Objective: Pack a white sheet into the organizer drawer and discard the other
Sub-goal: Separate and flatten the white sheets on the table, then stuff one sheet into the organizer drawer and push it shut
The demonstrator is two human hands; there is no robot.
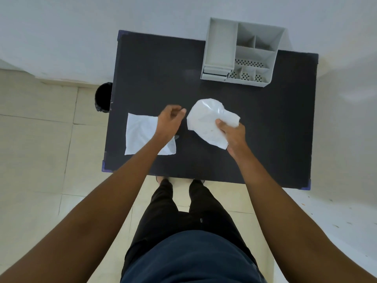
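Two white sheets are on the black table [265, 129]. One white sheet [139, 135] lies flat near the table's left front corner, partly covered by my left forearm. My right hand [233, 135] grips the other white sheet [206, 119], which is crumpled and lifted at the table's middle. Just left of that sheet my left hand [170, 120] hovers with fingers loosely curled, holding nothing. The grey organizer [240, 54] stands at the table's far edge, its small drawer [215, 73] at the lower left front, slightly out.
A black bin [103, 97] stands on the tiled floor against the table's left side. A white wall runs behind the table. My legs are at the table's near edge.
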